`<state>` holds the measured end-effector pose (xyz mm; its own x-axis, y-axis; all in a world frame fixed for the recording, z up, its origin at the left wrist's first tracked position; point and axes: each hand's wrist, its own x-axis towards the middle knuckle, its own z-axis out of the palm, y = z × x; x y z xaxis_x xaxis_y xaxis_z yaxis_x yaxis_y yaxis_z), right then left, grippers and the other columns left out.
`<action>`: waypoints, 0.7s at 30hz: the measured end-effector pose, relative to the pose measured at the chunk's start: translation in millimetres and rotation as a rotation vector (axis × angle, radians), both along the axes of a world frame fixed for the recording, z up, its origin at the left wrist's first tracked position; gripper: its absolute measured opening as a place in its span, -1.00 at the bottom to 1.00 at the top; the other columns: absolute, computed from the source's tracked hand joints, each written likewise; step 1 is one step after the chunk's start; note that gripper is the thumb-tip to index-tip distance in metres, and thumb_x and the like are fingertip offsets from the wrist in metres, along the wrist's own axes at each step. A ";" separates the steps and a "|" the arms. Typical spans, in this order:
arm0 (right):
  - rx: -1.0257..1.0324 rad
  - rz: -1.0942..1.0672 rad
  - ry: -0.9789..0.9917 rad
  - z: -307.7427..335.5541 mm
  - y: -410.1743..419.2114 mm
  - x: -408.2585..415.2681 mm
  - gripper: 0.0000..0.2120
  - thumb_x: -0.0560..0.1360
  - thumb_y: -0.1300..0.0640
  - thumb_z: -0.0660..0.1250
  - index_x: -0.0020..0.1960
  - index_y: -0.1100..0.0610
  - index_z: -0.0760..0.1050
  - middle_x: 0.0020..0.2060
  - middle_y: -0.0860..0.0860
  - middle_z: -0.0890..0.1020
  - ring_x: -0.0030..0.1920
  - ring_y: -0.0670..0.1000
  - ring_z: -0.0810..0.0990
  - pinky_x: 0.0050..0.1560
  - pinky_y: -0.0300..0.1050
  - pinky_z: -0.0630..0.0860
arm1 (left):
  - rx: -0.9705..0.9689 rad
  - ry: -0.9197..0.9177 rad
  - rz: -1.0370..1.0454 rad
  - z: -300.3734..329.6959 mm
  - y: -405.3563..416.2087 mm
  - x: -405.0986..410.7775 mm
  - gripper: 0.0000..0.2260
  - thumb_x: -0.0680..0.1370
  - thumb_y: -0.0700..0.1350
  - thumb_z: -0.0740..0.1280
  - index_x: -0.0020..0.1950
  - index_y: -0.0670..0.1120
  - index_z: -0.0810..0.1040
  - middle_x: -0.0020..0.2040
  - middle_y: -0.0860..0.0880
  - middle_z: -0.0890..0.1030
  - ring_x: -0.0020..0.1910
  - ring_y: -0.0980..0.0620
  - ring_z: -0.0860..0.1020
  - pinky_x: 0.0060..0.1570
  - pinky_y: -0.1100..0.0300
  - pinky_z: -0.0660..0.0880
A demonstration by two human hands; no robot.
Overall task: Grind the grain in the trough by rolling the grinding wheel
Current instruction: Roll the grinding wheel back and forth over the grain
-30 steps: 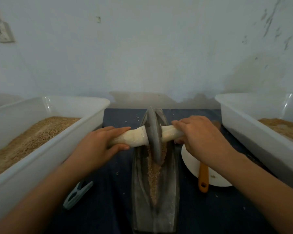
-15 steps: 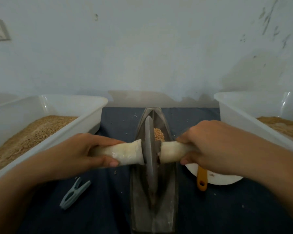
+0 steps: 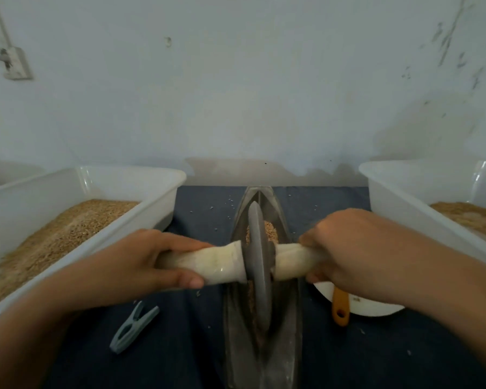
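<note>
A dark metal boat-shaped trough (image 3: 288,346) lies lengthwise on the blue cloth in front of me. A grey grinding wheel (image 3: 260,265) stands on edge in its groove, near the middle. A pale cloth-wrapped axle (image 3: 222,263) runs through the wheel. My left hand (image 3: 141,262) grips the axle's left end and my right hand (image 3: 348,256) grips its right end. Brown grain (image 3: 270,234) is heaped in the groove just beyond the wheel; the grain under the wheel is hidden.
A white tub of grain (image 3: 76,220) stands at the left and another white tub (image 3: 404,197) at the right. A grey clothes peg (image 3: 134,327) lies left of the trough. Right of it sits a white dish (image 3: 373,307) with an orange handle (image 3: 340,307). The wall is close behind.
The wheel has rolled toward me along the trough, from the far end to the middle, both hands still gripping the axle. Grain at the far end is now uncovered.
</note>
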<state>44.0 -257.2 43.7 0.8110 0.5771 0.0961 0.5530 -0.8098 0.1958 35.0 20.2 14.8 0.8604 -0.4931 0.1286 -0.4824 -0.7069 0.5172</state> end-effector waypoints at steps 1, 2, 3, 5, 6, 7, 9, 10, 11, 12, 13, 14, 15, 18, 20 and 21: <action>0.016 0.008 0.035 3.7 -1.9 -6.5 -0.74 0.46 -0.17 0.31 0.06 -0.05 0.53 -0.17 -0.08 0.57 -0.15 -0.07 0.54 -0.20 -0.21 0.42 | 0.010 0.069 -0.038 3.8 2.9 -2.4 -0.61 0.35 0.34 0.34 0.17 0.48 0.42 0.02 0.33 0.61 0.01 0.32 0.56 -0.03 0.43 0.44; 0.032 0.019 0.052 5.9 -4.1 -10.7 -0.72 0.44 -0.19 0.31 0.04 -0.06 0.53 -0.18 -0.10 0.58 -0.16 -0.08 0.54 -0.18 -0.20 0.45 | 0.017 0.115 -0.058 6.2 4.8 -3.9 -0.59 0.33 0.35 0.34 0.17 0.47 0.42 0.04 0.31 0.61 0.03 0.30 0.57 0.00 0.40 0.45; 0.052 0.026 0.058 7.0 -5.1 -12.2 -0.72 0.43 -0.21 0.31 0.03 -0.07 0.52 -0.18 -0.10 0.58 -0.16 -0.10 0.54 -0.16 -0.20 0.47 | 0.027 0.132 -0.059 7.1 5.5 -4.3 -0.59 0.33 0.36 0.33 0.17 0.47 0.42 0.04 0.31 0.61 0.03 0.29 0.57 0.02 0.39 0.45; 0.095 0.020 0.045 3.4 -4.6 -6.0 -0.76 0.44 -0.18 0.32 0.04 -0.10 0.51 -0.16 -0.10 0.59 -0.15 -0.10 0.54 -0.15 -0.20 0.47 | 0.053 0.100 -0.021 5.3 3.1 -3.1 -0.63 0.36 0.36 0.30 0.16 0.49 0.41 0.00 0.34 0.61 0.00 0.32 0.56 -0.01 0.42 0.44; 0.111 0.006 0.026 -1.0 -2.7 1.1 -0.78 0.46 -0.15 0.32 0.06 -0.11 0.51 -0.13 -0.10 0.59 -0.11 -0.08 0.54 -0.13 -0.19 0.47 | 0.056 0.055 0.019 2.7 0.2 -1.1 -0.63 0.33 0.34 0.29 0.14 0.50 0.43 -0.02 0.35 0.61 -0.01 0.33 0.55 -0.03 0.45 0.43; 0.120 -0.011 -0.008 -6.5 -0.1 9.5 -0.78 0.47 -0.12 0.31 0.10 -0.12 0.49 -0.08 -0.09 0.59 -0.06 -0.06 0.54 -0.09 -0.18 0.45 | 0.051 -0.003 0.068 -1.4 -3.5 2.2 -0.63 0.31 0.32 0.29 0.11 0.50 0.44 -0.05 0.35 0.61 -0.03 0.35 0.54 -0.05 0.48 0.41; 0.121 -0.036 -0.130 -18.4 5.5 27.4 -0.73 0.51 -0.08 0.27 0.20 -0.11 0.43 0.05 -0.08 0.57 0.05 -0.04 0.51 -0.01 -0.17 0.37 | 0.048 -0.136 0.165 -11.6 -11.4 11.9 -0.65 0.37 0.23 0.32 0.12 0.48 0.35 -0.11 0.32 0.59 -0.06 0.33 0.52 -0.10 0.51 0.36; 0.121 -0.046 -0.190 -24.0 7.3 34.9 -0.68 0.53 -0.08 0.25 0.27 -0.09 0.38 0.13 -0.08 0.54 0.12 -0.03 0.48 0.07 -0.15 0.34 | 0.054 -0.187 0.204 -17.0 -15.0 17.2 -0.64 0.42 0.15 0.34 0.16 0.42 0.34 -0.09 0.32 0.54 -0.05 0.31 0.50 -0.11 0.48 0.33; 0.121 -0.057 -0.232 -28.7 8.4 40.6 -0.62 0.54 -0.07 0.23 0.33 -0.07 0.33 0.21 -0.08 0.51 0.19 -0.03 0.44 0.18 -0.14 0.30 | 0.065 -0.224 0.239 -21.6 -17.5 22.1 -0.61 0.46 0.09 0.35 0.23 0.35 0.35 -0.04 0.29 0.49 -0.02 0.28 0.46 -0.10 0.44 0.29; 0.121 -0.068 -0.255 -32.2 8.5 44.3 -0.59 0.54 -0.06 0.22 0.37 -0.06 0.28 0.26 -0.09 0.47 0.24 -0.03 0.40 0.25 -0.13 0.24 | 0.075 -0.245 0.264 -24.6 -18.9 26.2 -0.58 0.48 0.06 0.36 0.31 0.26 0.36 0.00 0.25 0.46 0.01 0.25 0.43 -0.06 0.40 0.27; 0.118 -0.074 -0.266 -34.5 8.0 45.5 -0.58 0.55 -0.06 0.22 0.38 -0.05 0.26 0.28 -0.09 0.46 0.26 -0.03 0.38 0.28 -0.12 0.21 | 0.074 -0.253 0.277 -25.6 -19.1 29.0 -0.56 0.48 0.04 0.36 0.34 0.20 0.37 0.02 0.22 0.45 0.01 0.25 0.41 -0.04 0.38 0.26; 0.111 -0.070 -0.273 -35.0 7.9 45.2 -0.58 0.55 -0.05 0.22 0.38 -0.05 0.26 0.27 -0.09 0.46 0.26 -0.02 0.38 0.29 -0.12 0.20 | 0.064 -0.254 0.274 -25.3 -18.9 29.6 -0.56 0.48 0.03 0.37 0.34 0.19 0.38 0.01 0.22 0.46 0.01 0.25 0.42 -0.04 0.37 0.27; 0.093 -0.064 -0.270 -35.0 6.5 42.2 -0.60 0.55 -0.05 0.22 0.35 -0.05 0.28 0.24 -0.09 0.48 0.23 -0.02 0.40 0.27 -0.12 0.21 | 0.053 -0.250 0.259 -23.8 -18.6 28.3 -0.57 0.47 0.03 0.38 0.31 0.22 0.39 0.00 0.22 0.48 0.00 0.24 0.45 -0.05 0.36 0.28; 0.013 -0.023 -0.223 -24.7 5.0 27.5 -0.74 0.53 -0.04 0.23 0.20 -0.02 0.43 0.07 -0.07 0.55 0.10 -0.02 0.48 0.13 -0.15 0.30 | 0.057 -0.209 0.170 -14.0 -14.7 16.0 -0.61 0.43 0.10 0.38 0.19 0.36 0.37 -0.01 0.26 0.56 0.01 0.26 0.51 -0.02 0.35 0.36; -0.052 0.006 -0.153 -12.0 5.0 13.7 -0.78 0.53 -0.06 0.23 0.11 -0.01 0.49 -0.03 -0.06 0.57 0.01 -0.03 0.53 -0.05 -0.20 0.31 | 0.045 -0.116 0.087 -3.3 -9.4 5.0 -0.64 0.36 0.22 0.34 0.14 0.46 0.42 -0.01 0.29 0.61 -0.01 0.30 0.54 -0.03 0.39 0.41; -0.063 0.019 -0.115 -5.8 4.4 6.2 -0.78 0.53 -0.09 0.23 0.09 -0.02 0.50 -0.06 -0.06 0.58 -0.03 -0.04 0.54 -0.10 -0.20 0.31 | 0.030 -0.049 0.037 1.7 -6.3 -0.2 -0.65 0.34 0.26 0.32 0.12 0.47 0.45 0.00 0.32 0.61 -0.01 0.31 0.55 -0.04 0.41 0.42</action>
